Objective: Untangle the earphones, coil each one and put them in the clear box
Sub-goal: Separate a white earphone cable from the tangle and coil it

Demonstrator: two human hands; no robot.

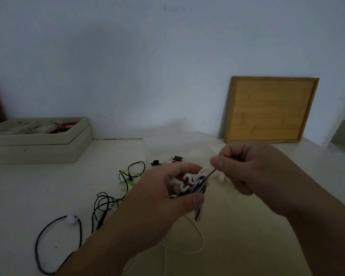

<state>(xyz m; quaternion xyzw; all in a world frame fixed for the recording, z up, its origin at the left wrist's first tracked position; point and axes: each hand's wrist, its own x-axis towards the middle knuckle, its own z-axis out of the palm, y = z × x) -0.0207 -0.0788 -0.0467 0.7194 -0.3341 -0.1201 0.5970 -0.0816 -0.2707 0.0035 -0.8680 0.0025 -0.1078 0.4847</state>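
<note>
Fingers point(189, 200) of the left hand point(157, 198) are curled round a small bundle point(195, 187) of black and white cord, mid-frame, just in front of the clear box point(157, 148). The right hand point(247, 168) pinches a black strand point(210, 173) that runs taut from its thumb into that bundle, so this looks like the coiling of one earphone, partly wound.

Much seems left to do. A white cord point(199, 236) trails from the bundle down onto the bench point(28, 186). A knot of black cords point(106, 204), a green and yellow one point(127, 176) and a long black loop point(40, 242) lie uncoiled in the lower left of the frame.

Small dark and white pieces sit at the box's near edge. I cannot tell whether any finished coil is inside.
</note>
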